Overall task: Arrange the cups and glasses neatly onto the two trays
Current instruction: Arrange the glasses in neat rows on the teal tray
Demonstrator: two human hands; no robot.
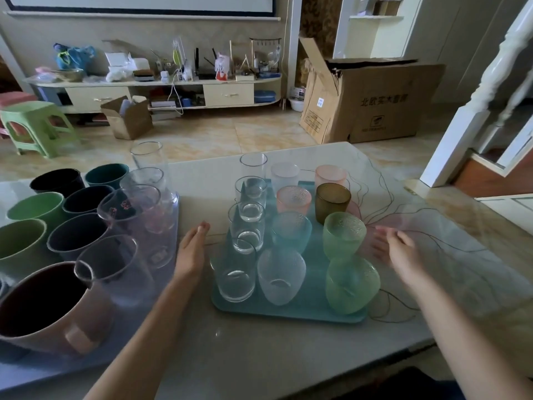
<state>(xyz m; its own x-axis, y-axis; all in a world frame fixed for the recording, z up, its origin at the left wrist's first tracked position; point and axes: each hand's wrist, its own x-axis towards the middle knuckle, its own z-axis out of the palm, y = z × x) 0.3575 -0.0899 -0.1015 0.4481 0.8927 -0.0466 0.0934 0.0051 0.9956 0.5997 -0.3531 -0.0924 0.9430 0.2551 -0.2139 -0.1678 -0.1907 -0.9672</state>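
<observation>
A teal tray (pixel 288 314) in the middle of the table carries three rows of glasses: clear tumblers (pixel 236 280) on its left, textured clear, teal and pink glasses (pixel 292 235) down its middle, green glasses (pixel 344 238) and a brown one (pixel 331 202) on its right. A pale purple tray (pixel 161 272) on the left holds clear cups (pixel 115 264) and dark, green and brown mugs (pixel 43 307). My left hand (pixel 191 249) lies flat between the two trays, fingers straight, holding nothing. My right hand (pixel 399 252) hovers open just right of the teal tray.
The table (pixel 288 356) has a pale glass top with a line-drawn flower pattern at the right. Beyond its far edge is tiled floor, with a big cardboard box (pixel 372 102), a small box (pixel 129 116) and a green stool (pixel 34 125). A white banister (pixel 473 116) stands at the right.
</observation>
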